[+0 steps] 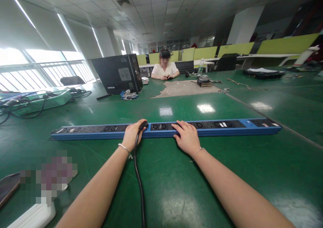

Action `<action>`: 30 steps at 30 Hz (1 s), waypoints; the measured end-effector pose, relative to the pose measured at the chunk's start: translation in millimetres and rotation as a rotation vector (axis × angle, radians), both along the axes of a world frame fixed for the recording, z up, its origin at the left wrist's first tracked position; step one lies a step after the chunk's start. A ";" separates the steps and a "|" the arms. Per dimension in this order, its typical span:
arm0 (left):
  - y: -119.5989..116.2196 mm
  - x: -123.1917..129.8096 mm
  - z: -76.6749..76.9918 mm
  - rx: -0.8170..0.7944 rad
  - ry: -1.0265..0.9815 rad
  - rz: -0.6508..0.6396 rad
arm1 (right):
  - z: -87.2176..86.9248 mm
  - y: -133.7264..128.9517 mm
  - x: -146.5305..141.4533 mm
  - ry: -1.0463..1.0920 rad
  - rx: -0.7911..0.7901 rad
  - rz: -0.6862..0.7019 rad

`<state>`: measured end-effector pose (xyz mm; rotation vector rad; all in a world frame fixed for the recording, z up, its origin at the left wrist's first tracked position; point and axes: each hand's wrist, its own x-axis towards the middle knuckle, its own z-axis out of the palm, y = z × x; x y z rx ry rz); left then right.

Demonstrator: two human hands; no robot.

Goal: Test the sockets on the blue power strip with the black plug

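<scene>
One blue power strip [161, 132] across a green table [171, 171]

Head view: the left hand [131, 136] is clasped round a black plug [144, 124] near the strip's middle; the right hand [188, 139] rests farther right on it, fingers parted.

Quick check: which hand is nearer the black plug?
Left. The left hand holds the black plug at the blue power strip; the right hand rests on the strip, farther to the right.
</scene>
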<state>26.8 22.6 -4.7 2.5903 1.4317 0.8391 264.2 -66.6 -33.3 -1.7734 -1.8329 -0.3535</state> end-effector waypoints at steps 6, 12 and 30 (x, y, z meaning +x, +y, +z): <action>-4.7 2.1 -7.0 0.065 0.068 0.004 | 0.6 -0.4 -0.6 -0.005 -0.024 -0.001; -11.0 2.5 -3.8 0.075 0.096 0.006 | 2.8 -2.2 8.5 -0.047 -0.051 -0.073; -24.1 86.4 17.3 -0.087 -0.122 -0.173 | -1.2 -1.1 20.8 -0.037 -0.042 -0.183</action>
